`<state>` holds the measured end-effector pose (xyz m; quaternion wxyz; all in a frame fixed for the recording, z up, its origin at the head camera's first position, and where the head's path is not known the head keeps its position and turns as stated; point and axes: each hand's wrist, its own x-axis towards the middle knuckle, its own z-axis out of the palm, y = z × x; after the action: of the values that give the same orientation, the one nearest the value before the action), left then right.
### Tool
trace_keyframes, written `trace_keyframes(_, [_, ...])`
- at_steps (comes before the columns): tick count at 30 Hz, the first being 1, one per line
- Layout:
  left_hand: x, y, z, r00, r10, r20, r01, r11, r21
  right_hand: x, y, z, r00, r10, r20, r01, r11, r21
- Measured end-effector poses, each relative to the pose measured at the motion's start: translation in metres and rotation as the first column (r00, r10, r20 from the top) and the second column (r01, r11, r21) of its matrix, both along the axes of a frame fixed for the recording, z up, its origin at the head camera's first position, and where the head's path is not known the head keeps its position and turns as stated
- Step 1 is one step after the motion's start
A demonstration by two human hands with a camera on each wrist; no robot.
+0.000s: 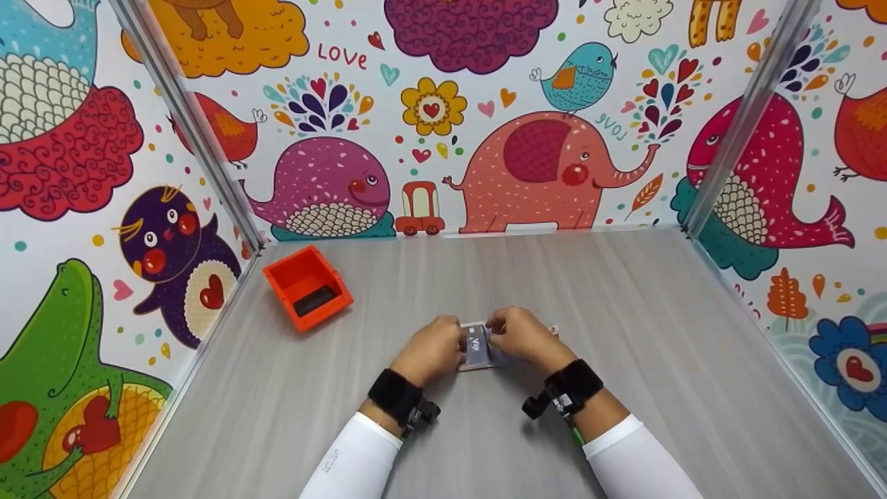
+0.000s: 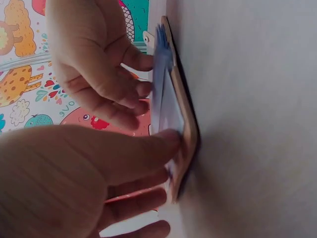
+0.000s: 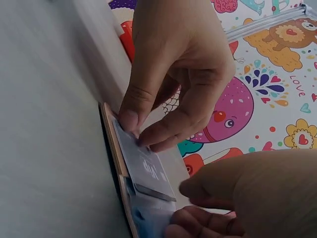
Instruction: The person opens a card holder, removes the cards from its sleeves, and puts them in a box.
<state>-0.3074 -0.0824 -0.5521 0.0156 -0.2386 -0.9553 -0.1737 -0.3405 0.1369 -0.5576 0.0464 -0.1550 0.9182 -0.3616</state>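
A card holder [image 1: 473, 368] with a brown cover and clear plastic sleeves [image 2: 161, 64] lies open on the table. On its left half is a grey card [image 1: 477, 346] marked "VIP", with a dark strip along one end in the right wrist view. My left hand [image 1: 433, 348] pinches the card's outer end, thumb [image 3: 131, 119] at the edge and fingertips over its face. My right hand [image 1: 523, 336] is bent over the holder's other half, fingertips at the clear sleeves. In the right wrist view a gap shows between its thumb and fingers. A snap tab [image 1: 554, 330] sticks out past this hand.
An orange bin [image 1: 305, 274] stands at the back left of the grey table [image 1: 429, 277], with a black object [image 1: 315, 301] inside. Cartoon-printed walls [image 1: 429, 159] with metal corner posts [image 1: 734, 118] enclose the table at the back and both sides.
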Motion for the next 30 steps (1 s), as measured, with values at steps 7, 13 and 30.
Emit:
trace_keyframes(7, [-0.0011,-0.0021,0.0011,1.0,0.006,-0.016,-0.006,1.0,0.016,-0.0001,0.0026,-0.0006,0.999,-0.017,0.033,0.017,1.0,0.002])
trace_keyframes(13, [-0.0046,-0.0011,-0.0001,1.0,-0.02,0.003,0.02,0.999,0.042,-0.0022,0.0034,-0.0035,0.997,-0.032,0.065,0.033,0.999,-0.022])
trace_keyframes(30, [-0.0008,0.007,-0.0074,0.995,-0.038,-0.092,0.037,0.999,-0.017,-0.0042,0.0049,-0.006,0.96,-0.079,0.268,0.143,0.963,-0.228])
